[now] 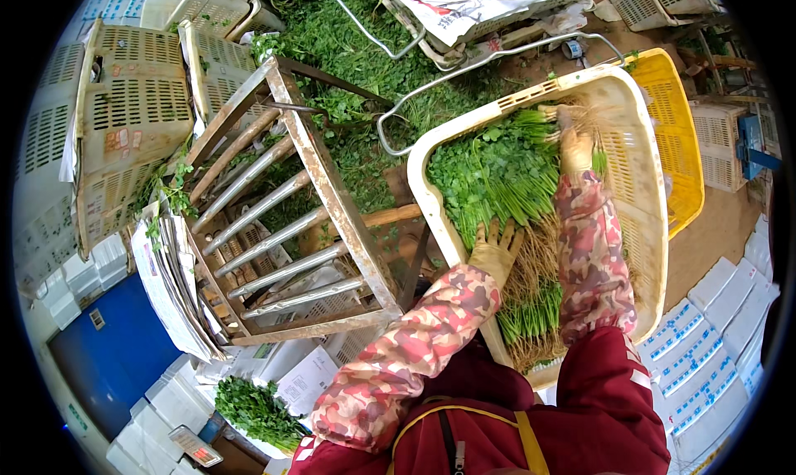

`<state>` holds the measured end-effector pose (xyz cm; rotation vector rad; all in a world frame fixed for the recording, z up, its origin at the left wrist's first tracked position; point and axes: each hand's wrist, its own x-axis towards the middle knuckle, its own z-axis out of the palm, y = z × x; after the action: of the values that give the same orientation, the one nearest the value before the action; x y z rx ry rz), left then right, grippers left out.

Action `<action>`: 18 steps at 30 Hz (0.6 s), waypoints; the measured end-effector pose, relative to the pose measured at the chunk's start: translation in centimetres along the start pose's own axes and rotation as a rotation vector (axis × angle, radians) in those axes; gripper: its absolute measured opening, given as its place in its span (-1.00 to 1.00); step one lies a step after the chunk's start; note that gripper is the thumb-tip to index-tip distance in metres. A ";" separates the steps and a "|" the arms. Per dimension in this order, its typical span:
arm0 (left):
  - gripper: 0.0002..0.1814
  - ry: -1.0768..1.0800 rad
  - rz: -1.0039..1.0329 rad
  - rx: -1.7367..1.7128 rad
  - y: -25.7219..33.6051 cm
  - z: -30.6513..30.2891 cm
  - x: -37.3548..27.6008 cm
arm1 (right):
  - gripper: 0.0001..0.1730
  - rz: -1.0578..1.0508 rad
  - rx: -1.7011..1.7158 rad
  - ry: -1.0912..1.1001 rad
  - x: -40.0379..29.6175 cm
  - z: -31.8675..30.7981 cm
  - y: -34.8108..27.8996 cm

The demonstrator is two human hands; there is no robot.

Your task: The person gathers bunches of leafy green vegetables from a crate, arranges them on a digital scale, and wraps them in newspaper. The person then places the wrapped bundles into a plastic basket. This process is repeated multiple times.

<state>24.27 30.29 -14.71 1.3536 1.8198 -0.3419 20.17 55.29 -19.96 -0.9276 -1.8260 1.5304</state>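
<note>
Rooted leafy herbs (497, 170) that look like coriander lie in layers inside a cream plastic crate (429, 183) before me. Their green stems end in tangled brown roots (532, 257). My left hand (495, 251), in a yellowish work glove, rests with spread fingers on the stems and roots near the crate's left side. Towards the far right inside the crate, my right hand (575, 144), gloved the same way, touches the root end of a bunch. Its fingers are partly hidden among pale roots, so its grip is unclear. Camouflage sleeve covers reach both wrists.
Left of the crate stands a rusty metal frame with bars (280, 245). Loose greens (348, 58) cover the floor beyond it. A yellow crate (681, 139) adjoins the cream one on the right. Stacked crates (134, 108), white foam boxes (703, 350) and a herb bunch (255, 416) surround me.
</note>
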 end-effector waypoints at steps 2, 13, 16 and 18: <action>-0.36 -0.009 0.007 -0.024 0.0 -0.6 -0.2 | -0.62 0.149 0.191 0.133 1.3 -2.5 2.5; -0.16 1.257 0.142 -0.547 -2.1 -11.9 -19.7 | -0.77 0.528 0.528 -0.506 -2.2 -4.8 -26.8; 0.06 1.088 0.081 -0.765 -5.3 -18.0 -23.8 | -0.71 0.687 0.649 -0.665 -7.2 -1.3 -30.9; -0.03 0.661 0.282 -1.122 -6.4 -16.1 -24.1 | -0.68 0.695 0.708 -0.711 -10.5 2.5 -33.3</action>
<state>13.37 22.07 11.57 0.8732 1.7587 1.2350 19.63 42.01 12.43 -0.7229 -1.1554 2.9712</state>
